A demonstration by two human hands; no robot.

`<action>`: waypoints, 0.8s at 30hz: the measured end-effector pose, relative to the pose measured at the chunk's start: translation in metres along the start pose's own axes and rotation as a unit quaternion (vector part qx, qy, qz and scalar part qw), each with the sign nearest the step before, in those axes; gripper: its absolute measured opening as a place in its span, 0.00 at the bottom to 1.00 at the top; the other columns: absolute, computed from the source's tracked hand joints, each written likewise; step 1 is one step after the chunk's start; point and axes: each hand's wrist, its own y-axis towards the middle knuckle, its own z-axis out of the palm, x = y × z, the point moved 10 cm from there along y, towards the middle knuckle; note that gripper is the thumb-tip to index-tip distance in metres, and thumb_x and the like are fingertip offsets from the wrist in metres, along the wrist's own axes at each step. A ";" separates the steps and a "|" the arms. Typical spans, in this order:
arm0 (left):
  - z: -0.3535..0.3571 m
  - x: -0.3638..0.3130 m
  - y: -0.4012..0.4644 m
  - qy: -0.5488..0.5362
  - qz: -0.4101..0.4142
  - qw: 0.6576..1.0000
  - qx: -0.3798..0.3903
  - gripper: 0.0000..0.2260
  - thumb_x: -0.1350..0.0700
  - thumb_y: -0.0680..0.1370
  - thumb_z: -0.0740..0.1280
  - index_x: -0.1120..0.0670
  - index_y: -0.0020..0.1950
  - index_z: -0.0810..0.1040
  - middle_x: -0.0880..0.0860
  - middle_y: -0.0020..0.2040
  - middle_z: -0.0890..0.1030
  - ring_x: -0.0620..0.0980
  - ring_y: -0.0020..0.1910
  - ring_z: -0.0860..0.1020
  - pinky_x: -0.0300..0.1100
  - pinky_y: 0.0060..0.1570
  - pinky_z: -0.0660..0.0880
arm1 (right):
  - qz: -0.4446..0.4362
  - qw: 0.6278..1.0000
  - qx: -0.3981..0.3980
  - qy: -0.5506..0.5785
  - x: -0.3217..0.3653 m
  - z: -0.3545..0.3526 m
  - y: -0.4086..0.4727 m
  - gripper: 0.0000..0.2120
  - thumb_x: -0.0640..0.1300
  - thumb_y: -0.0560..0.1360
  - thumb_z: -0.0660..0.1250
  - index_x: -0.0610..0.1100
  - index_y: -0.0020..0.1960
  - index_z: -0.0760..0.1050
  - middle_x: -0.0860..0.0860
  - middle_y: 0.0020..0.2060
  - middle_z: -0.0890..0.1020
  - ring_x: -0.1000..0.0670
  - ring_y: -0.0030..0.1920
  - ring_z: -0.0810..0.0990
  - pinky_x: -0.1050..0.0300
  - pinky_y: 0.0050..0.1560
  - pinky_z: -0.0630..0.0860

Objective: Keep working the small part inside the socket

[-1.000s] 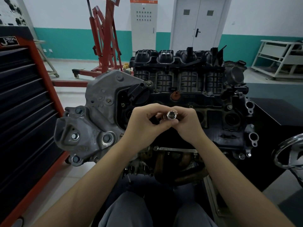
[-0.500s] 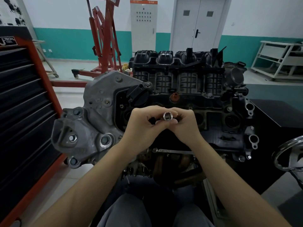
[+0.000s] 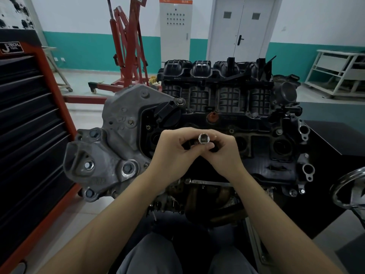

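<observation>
Both hands, left hand and right hand, pinch a small socket above the engine; I judge fitting it needs careful alignment.

Dim, even indoor light; sharp centre, wide-angle bending at the edges

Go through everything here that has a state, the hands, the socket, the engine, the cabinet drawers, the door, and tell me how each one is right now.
Left hand: fingers curled, pinching the socket.
Right hand: fingers curled, pinching the socket from the other side.
Socket: held above the engine, open end facing the camera.
Engine: top openings uncovered, intake manifold fitted.
Tool cabinet drawers: all pushed in.
Double door: closed.
Red engine hoist: standing unused, arm raised.
</observation>
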 end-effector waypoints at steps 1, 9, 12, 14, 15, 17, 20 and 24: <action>0.001 0.001 0.000 -0.011 -0.005 1.000 0.011 0.10 0.68 0.73 0.71 0.58 0.52 0.84 0.53 0.49 0.85 0.48 0.52 0.83 0.46 0.56 0.78 | -0.004 1.000 0.002 -0.002 0.002 0.000 0.000 0.13 0.33 0.71 0.71 0.46 0.52 0.79 0.59 0.45 0.83 0.58 0.49 0.83 0.65 0.49 0.75; -0.004 0.001 -0.002 0.001 -0.008 0.999 -0.037 0.09 0.65 0.69 0.76 0.58 0.48 0.84 0.52 0.45 0.86 0.48 0.48 0.84 0.48 0.53 0.80 | 0.019 0.999 -0.017 0.022 -0.007 -0.003 -0.001 0.08 0.32 0.70 0.72 0.37 0.48 0.81 0.47 0.42 0.85 0.48 0.46 0.84 0.52 0.48 0.79; -0.004 0.002 -0.002 -0.013 -0.011 0.999 -0.033 0.08 0.67 0.72 0.74 0.59 0.49 0.84 0.52 0.46 0.86 0.48 0.49 0.84 0.47 0.54 0.80 | -0.006 1.000 -0.003 0.007 0.001 0.000 -0.001 0.09 0.34 0.72 0.71 0.43 0.51 0.79 0.58 0.43 0.83 0.57 0.47 0.82 0.64 0.49 0.75; -0.001 0.001 -0.001 -0.028 -0.013 0.999 -0.008 0.09 0.69 0.73 0.72 0.60 0.52 0.84 0.54 0.48 0.85 0.50 0.51 0.83 0.48 0.56 0.79 | -0.001 1.000 -0.004 0.009 0.001 0.000 -0.001 0.11 0.35 0.72 0.69 0.45 0.53 0.78 0.61 0.42 0.83 0.60 0.47 0.82 0.67 0.49 0.74; 0.000 0.001 -0.001 -0.032 -0.013 0.999 0.004 0.10 0.69 0.73 0.71 0.61 0.53 0.83 0.56 0.49 0.85 0.51 0.52 0.83 0.48 0.57 0.78 | 0.006 1.000 -0.008 0.014 -0.001 -0.001 -0.001 0.12 0.35 0.72 0.69 0.46 0.53 0.78 0.62 0.42 0.83 0.60 0.47 0.82 0.67 0.48 0.75; 0.001 -0.001 -0.001 -0.016 -0.010 1.000 0.005 0.11 0.68 0.72 0.73 0.62 0.53 0.83 0.55 0.49 0.85 0.51 0.52 0.83 0.49 0.57 0.78 | 0.023 0.999 -0.019 0.027 -0.006 -0.003 -0.001 0.11 0.34 0.70 0.70 0.44 0.51 0.80 0.58 0.42 0.84 0.56 0.46 0.83 0.62 0.48 0.77; -0.004 -0.004 -0.002 0.004 -0.004 0.999 -0.034 0.09 0.65 0.69 0.77 0.59 0.48 0.84 0.52 0.44 0.85 0.48 0.48 0.84 0.47 0.53 0.80 | 0.027 0.999 -0.018 0.035 -0.007 -0.003 -0.001 0.09 0.32 0.70 0.72 0.39 0.49 0.81 0.48 0.43 0.85 0.48 0.47 0.84 0.51 0.50 0.80; -0.002 -0.002 -0.001 -0.016 -0.008 1.000 -0.021 0.08 0.68 0.71 0.73 0.59 0.48 0.84 0.53 0.46 0.86 0.49 0.49 0.84 0.50 0.54 0.79 | -0.003 1.000 0.004 0.012 0.003 0.001 0.000 0.10 0.38 0.72 0.71 0.49 0.50 0.79 0.61 0.43 0.83 0.57 0.47 0.82 0.65 0.48 0.75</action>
